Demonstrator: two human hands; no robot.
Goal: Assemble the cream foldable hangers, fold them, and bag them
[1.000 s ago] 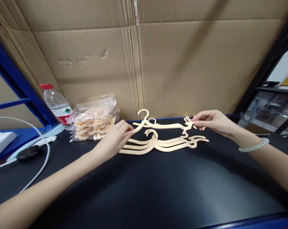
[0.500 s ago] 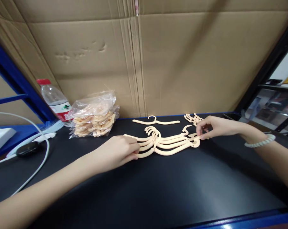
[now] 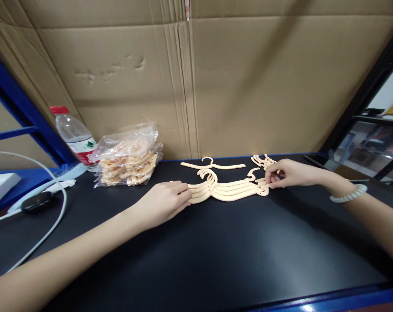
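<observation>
Black tabletop (image 3: 196, 260) bears curved, pale-peach hangers (image 3: 229, 198); left hand (image 3: 167, 200) and right hand (image 3: 289, 173) clamp fingers (image 3: 185, 196) on them.

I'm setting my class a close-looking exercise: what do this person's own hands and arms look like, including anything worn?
The left hand and right hand are ungloved. No sleeve shows on the left forearm or right forearm. A pale, ribbed band circles the right wrist.

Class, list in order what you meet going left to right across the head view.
White boxy object, black rounded object, clear plastic bottle with red cap, transparent plastic bag of beige pieces, left hand, closely nested beige hangers, right hand, pale ribbed bracelet.
</observation>
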